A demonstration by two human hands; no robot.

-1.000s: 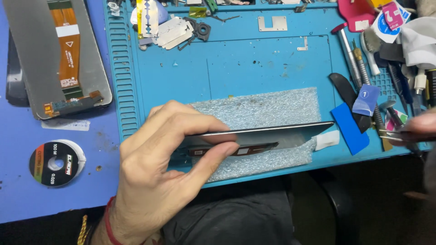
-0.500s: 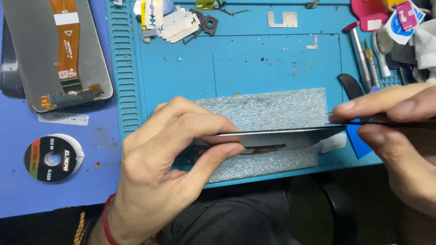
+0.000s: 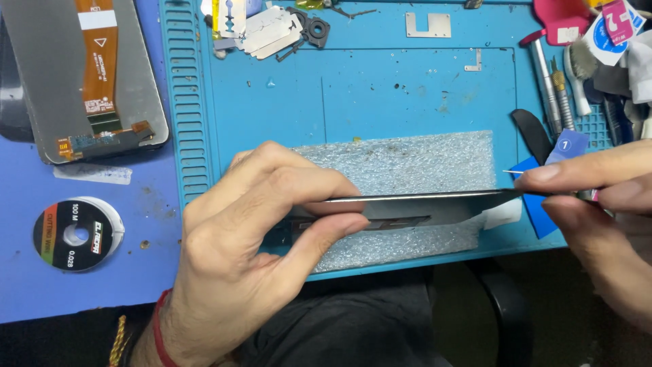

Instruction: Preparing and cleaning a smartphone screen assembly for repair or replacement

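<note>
My left hand [image 3: 251, 251] grips a thin dark phone body [image 3: 435, 204] edge-on, thumb below and fingers on top, just above a sheet of bubble wrap [image 3: 407, 163]. My right hand [image 3: 598, 211] pinches at the phone's right corner. A thin metal tool [image 3: 511, 172] is held between its thumb and forefinger, with only the fine tip showing. The rest of the tool is hidden by the fingers.
The blue work mat [image 3: 380, 88] carries razor blades [image 3: 261, 27] and small metal parts at the back. Screwdrivers [image 3: 543, 75], a black pry tool [image 3: 533, 132] and a blue pick [image 3: 569, 146] lie at the right. A loose display panel [image 3: 88, 75] and a wire spool [image 3: 77, 234] lie at the left.
My right hand has come in from the right edge with the tool and closed on the phone's right corner. My left hand keeps its grip.
</note>
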